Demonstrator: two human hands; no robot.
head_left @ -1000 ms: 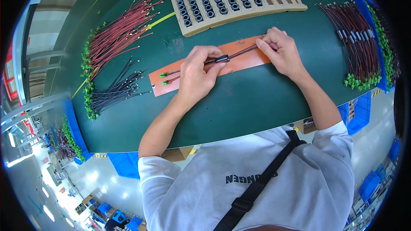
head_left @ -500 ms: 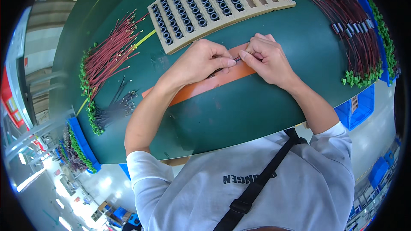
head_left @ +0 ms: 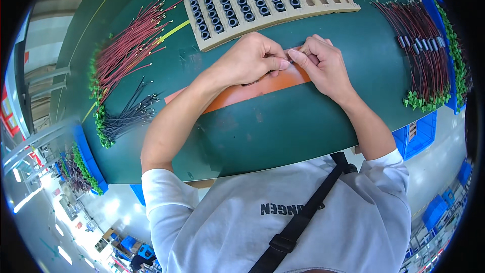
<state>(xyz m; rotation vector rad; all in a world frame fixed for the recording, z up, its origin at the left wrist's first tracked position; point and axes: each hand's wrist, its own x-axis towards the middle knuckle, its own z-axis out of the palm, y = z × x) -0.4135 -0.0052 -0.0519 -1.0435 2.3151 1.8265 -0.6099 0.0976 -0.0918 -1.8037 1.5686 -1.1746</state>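
Observation:
My left hand point(head_left: 252, 61) and my right hand point(head_left: 326, 65) meet fingertip to fingertip over a flat orange strip point(head_left: 237, 98) lying on the table. Both are closed in a pinch on a thin dark wire, mostly hidden by the fingers. A short dark length point(head_left: 251, 83) shows below my left hand against the strip. Just beyond the hands stands a wooden rack point(head_left: 262, 27) with rows of black rings point(head_left: 233, 22); its rightmost slots hold none.
Red wires point(head_left: 129, 45) with green connectors lie at the left, black wires point(head_left: 129, 114) nearer me. On the right is a bundle of dark red and black wires point(head_left: 417, 63) with grey cylinders point(head_left: 422, 45). Blue bins point(head_left: 420, 134) stand past the table edge.
Both hands stay pinched together, and their fingertips have come closer, covering more of the dark wire. The whole view has shifted slightly.

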